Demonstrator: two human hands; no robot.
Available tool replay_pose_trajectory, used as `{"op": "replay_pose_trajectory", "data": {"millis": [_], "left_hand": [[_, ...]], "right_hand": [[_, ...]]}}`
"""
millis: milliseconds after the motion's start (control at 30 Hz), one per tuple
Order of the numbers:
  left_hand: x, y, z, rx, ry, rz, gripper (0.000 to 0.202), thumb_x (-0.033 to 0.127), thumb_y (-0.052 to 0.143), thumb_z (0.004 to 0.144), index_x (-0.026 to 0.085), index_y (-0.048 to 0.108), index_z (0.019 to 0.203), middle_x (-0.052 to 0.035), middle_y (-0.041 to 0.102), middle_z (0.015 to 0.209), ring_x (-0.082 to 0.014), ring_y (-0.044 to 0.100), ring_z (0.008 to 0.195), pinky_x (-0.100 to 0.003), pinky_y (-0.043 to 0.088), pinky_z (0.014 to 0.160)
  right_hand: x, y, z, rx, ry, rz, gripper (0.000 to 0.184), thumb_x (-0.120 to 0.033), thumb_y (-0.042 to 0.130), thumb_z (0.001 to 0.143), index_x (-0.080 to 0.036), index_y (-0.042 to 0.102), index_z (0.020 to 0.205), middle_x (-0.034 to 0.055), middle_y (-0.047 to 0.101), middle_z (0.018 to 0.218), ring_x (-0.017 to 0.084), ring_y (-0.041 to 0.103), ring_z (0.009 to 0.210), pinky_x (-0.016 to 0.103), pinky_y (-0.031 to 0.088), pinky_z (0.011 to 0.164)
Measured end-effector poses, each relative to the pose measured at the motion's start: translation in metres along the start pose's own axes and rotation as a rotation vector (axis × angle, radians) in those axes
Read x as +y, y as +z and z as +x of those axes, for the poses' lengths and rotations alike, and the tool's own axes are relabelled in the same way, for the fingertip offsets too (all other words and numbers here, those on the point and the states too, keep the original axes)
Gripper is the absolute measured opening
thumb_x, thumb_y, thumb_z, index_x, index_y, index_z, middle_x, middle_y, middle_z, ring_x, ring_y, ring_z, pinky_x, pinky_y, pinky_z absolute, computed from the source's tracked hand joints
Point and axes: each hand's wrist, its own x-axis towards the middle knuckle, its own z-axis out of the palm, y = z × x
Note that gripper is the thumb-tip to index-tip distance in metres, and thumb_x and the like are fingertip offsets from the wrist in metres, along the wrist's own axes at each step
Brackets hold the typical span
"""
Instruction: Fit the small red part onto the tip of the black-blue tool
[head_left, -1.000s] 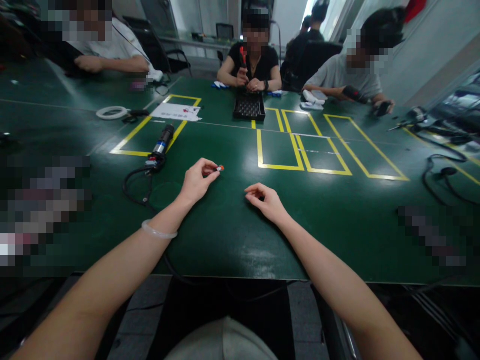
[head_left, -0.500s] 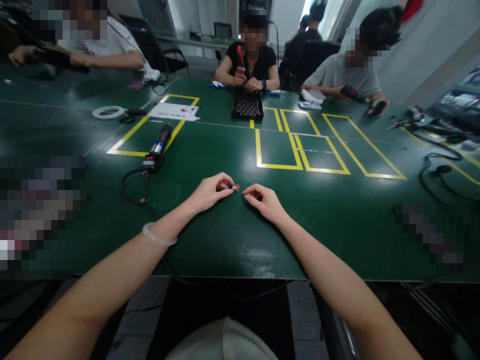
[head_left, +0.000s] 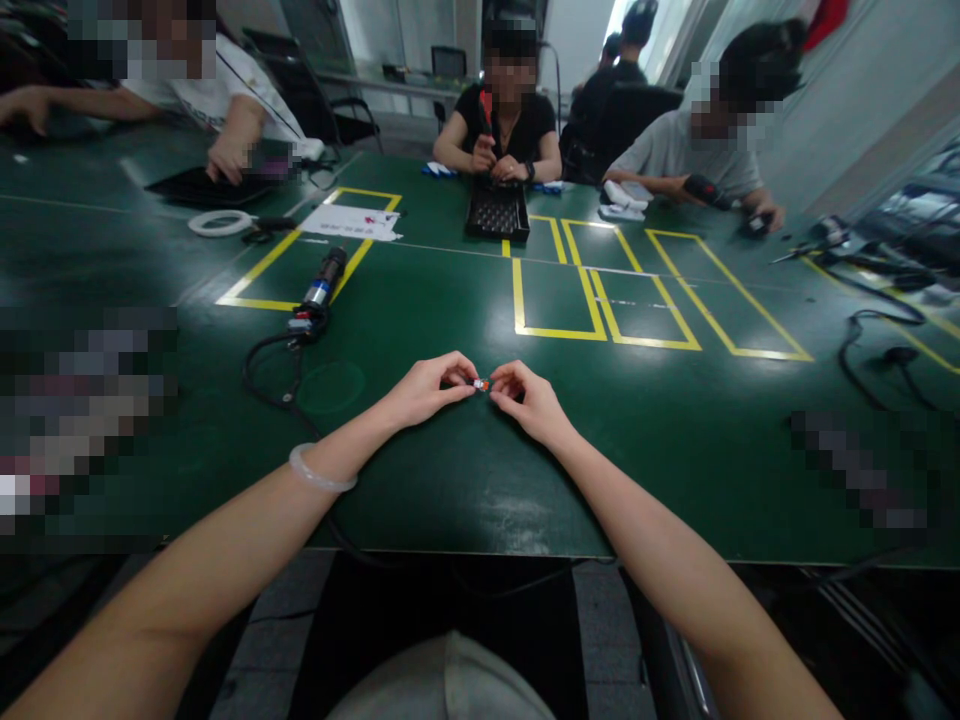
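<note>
My left hand (head_left: 427, 388) and my right hand (head_left: 527, 398) meet just above the green table (head_left: 465, 470), fingertips facing each other. Between them is a tiny red and silver part (head_left: 481, 384). The left thumb and forefinger pinch one end of it. The right fingertips are pinched against its other end. A pale bangle (head_left: 321, 472) circles my left wrist. What else the right fingers may hold is too small to see.
An electric screwdriver (head_left: 321, 288) with a black cable (head_left: 266, 372) lies to the left. A black parts tray (head_left: 498, 212) sits before a person opposite. Yellow tape boxes (head_left: 600, 300) mark the table. Other people work at the far side. More cables (head_left: 885, 350) lie right.
My left hand carried the small red part from farther out and left toward me and the right hand. The right hand closed in, and both now pinch the part.
</note>
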Motion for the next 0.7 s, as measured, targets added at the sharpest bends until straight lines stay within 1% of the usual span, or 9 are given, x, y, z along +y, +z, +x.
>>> {"op": "replay_pose_trajectory", "data": {"millis": [133, 367, 700], "left_hand": [[0.0003, 0.0011, -0.0002, 0.012, 0.019, -0.02, 0.025, 0.033, 0.067, 0.086, 0.015, 0.062, 0.103, -0.0077, 0.071, 0.101, -0.0182, 0.07, 0.09, -0.034, 0.053, 0.086], [-0.0036, 0.0053, 0.0006, -0.025, 0.045, -0.044, 0.025, 0.032, 0.064, 0.089, 0.015, 0.06, 0.107, -0.0084, 0.07, 0.104, -0.0186, 0.069, 0.094, -0.036, 0.054, 0.088], [-0.0022, 0.008, 0.0007, -0.044, 0.036, -0.089, 0.022, 0.025, 0.063, 0.086, 0.015, 0.059, 0.106, -0.0076, 0.07, 0.102, -0.0182, 0.07, 0.095, -0.036, 0.054, 0.089]], "right_hand": [[-0.0021, 0.0002, -0.0003, -0.012, -0.023, 0.012, 0.023, -0.022, 0.064, 0.081, -0.021, 0.058, 0.104, -0.0008, 0.065, 0.083, 0.013, 0.058, 0.07, 0.029, 0.047, 0.069], [-0.0048, 0.0022, -0.0004, 0.008, -0.047, 0.036, 0.015, -0.026, 0.065, 0.084, -0.021, 0.061, 0.097, 0.0007, 0.066, 0.083, 0.014, 0.06, 0.072, 0.029, 0.05, 0.07], [-0.0068, 0.0032, -0.0009, 0.005, -0.056, 0.049, 0.015, -0.029, 0.066, 0.085, -0.02, 0.066, 0.097, 0.0017, 0.068, 0.083, 0.015, 0.062, 0.074, 0.03, 0.051, 0.071]]}}
